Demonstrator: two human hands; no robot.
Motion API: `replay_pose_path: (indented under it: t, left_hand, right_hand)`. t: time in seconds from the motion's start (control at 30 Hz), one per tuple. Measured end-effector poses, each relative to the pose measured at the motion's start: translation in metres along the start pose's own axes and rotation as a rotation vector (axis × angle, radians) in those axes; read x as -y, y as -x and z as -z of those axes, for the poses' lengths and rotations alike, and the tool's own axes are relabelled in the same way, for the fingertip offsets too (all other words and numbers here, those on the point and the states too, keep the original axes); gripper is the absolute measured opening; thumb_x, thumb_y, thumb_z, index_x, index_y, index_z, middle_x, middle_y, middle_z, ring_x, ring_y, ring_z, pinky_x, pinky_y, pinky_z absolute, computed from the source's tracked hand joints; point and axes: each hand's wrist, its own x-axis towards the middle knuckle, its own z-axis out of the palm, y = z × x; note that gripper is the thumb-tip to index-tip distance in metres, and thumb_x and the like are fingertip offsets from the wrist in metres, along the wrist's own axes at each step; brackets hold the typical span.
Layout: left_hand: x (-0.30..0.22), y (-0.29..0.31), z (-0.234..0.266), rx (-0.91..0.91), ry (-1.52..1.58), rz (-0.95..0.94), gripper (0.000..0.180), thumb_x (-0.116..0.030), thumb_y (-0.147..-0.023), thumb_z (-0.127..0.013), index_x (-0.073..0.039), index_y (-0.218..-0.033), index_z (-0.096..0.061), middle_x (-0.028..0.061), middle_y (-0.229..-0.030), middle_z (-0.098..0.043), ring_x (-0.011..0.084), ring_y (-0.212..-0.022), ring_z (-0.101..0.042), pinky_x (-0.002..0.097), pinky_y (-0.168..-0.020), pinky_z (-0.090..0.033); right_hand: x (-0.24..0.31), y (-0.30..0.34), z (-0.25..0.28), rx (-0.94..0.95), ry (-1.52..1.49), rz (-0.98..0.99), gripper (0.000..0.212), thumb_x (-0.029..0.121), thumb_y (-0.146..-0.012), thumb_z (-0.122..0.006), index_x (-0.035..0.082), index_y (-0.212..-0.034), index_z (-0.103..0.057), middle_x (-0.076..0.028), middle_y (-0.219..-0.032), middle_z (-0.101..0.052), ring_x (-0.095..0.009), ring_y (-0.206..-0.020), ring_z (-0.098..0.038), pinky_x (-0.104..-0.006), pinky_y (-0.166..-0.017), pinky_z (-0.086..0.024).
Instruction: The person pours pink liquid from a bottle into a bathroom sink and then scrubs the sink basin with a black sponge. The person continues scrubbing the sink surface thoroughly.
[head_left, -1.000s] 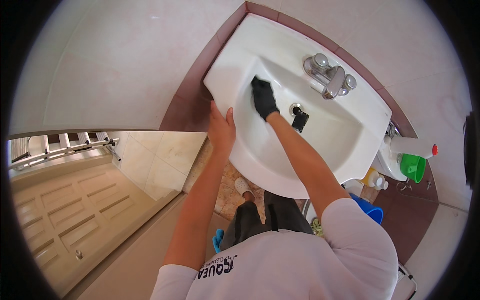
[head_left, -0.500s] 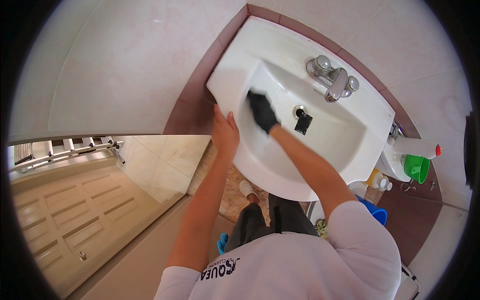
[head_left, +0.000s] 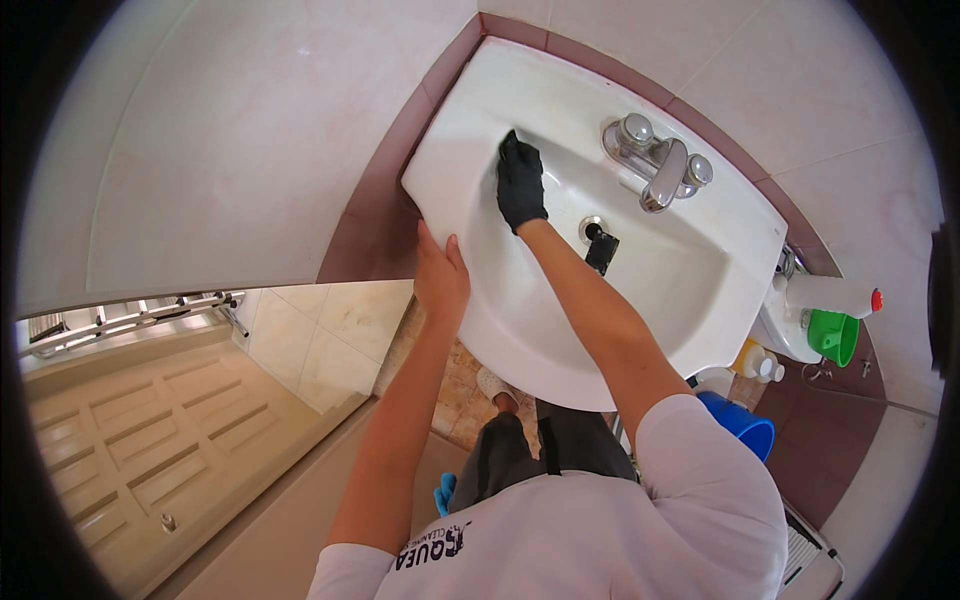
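Note:
A white washbasin [head_left: 690, 330] fills the middle of the view. My right hand [head_left: 521, 185], in a black glove, presses on the basin's inner left wall. Its fingers are closed; a dark edge shows at their tips, but I cannot make out what they hold. My bare left hand [head_left: 441, 275] grips the basin's outer left edge, thumb along the side and other fingers partly hidden. Beside the drain [head_left: 592, 229] lies a dark, flat, rectangular piece [head_left: 602, 254]. A chrome mixer tap [head_left: 662, 172] stands on the back ledge.
At right are a white bottle with a red cap [head_left: 835, 296], a green cup [head_left: 833, 338], a yellow bottle [head_left: 752, 360] and a blue bucket [head_left: 742, 424]. A panelled door [head_left: 165, 425] and a metal ladder [head_left: 135, 325] are at lower left. Tiled wall surrounds the basin.
My gloved right hand has moved up along the basin's left inner wall, toward the back corner. My left hand stays on the edge. The view has shifted slightly.

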Motion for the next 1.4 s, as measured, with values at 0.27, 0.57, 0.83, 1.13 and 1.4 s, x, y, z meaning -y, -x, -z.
replay_pose_path:
  t: [0.27, 0.57, 0.83, 1.13, 1.4]
  left_hand:
    - [0.006, 0.001, -0.005, -0.002, -0.017, -0.031, 0.054, -0.029, -0.096, -0.044, 0.003, -0.137, -0.031, 0.0253, -0.124, -0.052, 0.0392, -0.107, -0.055, 0.0436, -0.087, -0.046]
    - [0.004, 0.001, -0.009, -0.035, -0.048, -0.09, 0.054, -0.029, -0.096, -0.043, 0.004, -0.137, -0.029, 0.0253, -0.122, -0.051, 0.0394, -0.105, -0.056, 0.0445, -0.083, -0.048]
    - [-0.016, -0.003, -0.01, -0.005, -0.013, -0.105, 0.054, -0.03, -0.096, -0.043, 0.003, -0.137, -0.03, 0.0244, -0.12, -0.052, 0.0395, -0.103, -0.056, 0.044, -0.082, -0.048]
    - [0.008, 0.007, -0.007, -0.039, -0.061, -0.051, 0.054, -0.032, -0.096, -0.043, 0.002, -0.137, -0.03, 0.024, -0.116, -0.054, 0.0398, -0.099, -0.057, 0.0452, -0.081, -0.049]
    - [0.018, 0.0, -0.011, -0.114, -0.093, -0.082, 0.054, -0.033, -0.096, -0.042, 0.002, -0.136, -0.031, 0.0248, -0.115, -0.055, 0.0405, -0.097, -0.058, 0.0456, -0.079, -0.049]
  right_hand:
    - [-0.011, 0.005, 0.003, 0.164, 0.027, -0.043, 0.056, -0.001, -0.078, -0.048, 0.006, -0.133, -0.043, -0.022, -0.12, -0.05, -0.038, -0.114, -0.046, -0.0437, -0.098, -0.04]
    - [-0.063, 0.118, 0.072, 0.646, 0.236, -0.075, 0.039, 0.012, -0.088, -0.039, 0.002, -0.124, -0.051, -0.02, -0.12, -0.055, -0.034, -0.112, -0.051, -0.0404, -0.1, -0.038]
    - [-0.091, 0.079, 0.073, 0.583, 0.662, 0.218, 0.035, 0.008, -0.083, -0.045, 0.0, -0.116, -0.054, -0.018, -0.103, -0.056, -0.031, -0.089, -0.054, -0.0435, -0.085, -0.044]
    - [0.032, 0.119, 0.124, 0.992, 0.02, -0.068, 0.039, 0.009, -0.091, -0.038, 0.005, -0.127, -0.051, -0.023, -0.122, -0.053, -0.04, -0.111, -0.049, -0.0447, -0.1, -0.037]
    - [-0.003, 0.11, 0.078, 0.8, 0.018, 0.051, 0.034, 0.011, -0.089, -0.043, 0.001, -0.119, -0.055, -0.027, -0.113, -0.056, -0.038, -0.109, -0.052, -0.0436, -0.095, -0.041]
